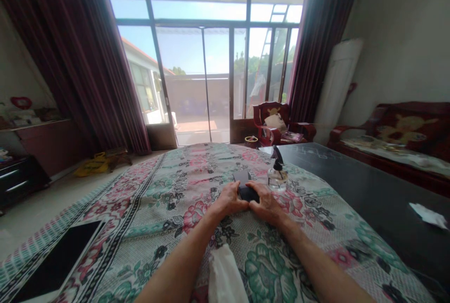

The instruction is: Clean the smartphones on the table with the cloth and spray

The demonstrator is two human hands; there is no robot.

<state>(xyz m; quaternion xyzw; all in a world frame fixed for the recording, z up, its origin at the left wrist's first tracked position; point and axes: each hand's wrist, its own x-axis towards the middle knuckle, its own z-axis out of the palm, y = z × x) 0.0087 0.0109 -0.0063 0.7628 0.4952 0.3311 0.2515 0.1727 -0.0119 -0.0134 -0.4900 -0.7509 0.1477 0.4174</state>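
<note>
A dark, flat, rectangular object like a phone [249, 193] lies low over the flowered cloth, its far part greyer than its near part. My left hand [231, 198] closes on its left edge, thumb toward the near end. From the other side my right hand [264, 200] grips the right edge, and the two thumbs nearly meet. Just beyond my right hand stands a clear spray bottle [277, 178] with a black trigger head. A folded white cloth or tissue [227, 275] rests between my forearms.
The flowered tablecloth [154, 218] covers the table. A white-edged tablet [59, 261] lies at the lower left. On the right is a dark tabletop [351, 190] with a white packet or tissue [429, 215]. Beyond are a red wooden armchair [262, 117] and glass doors.
</note>
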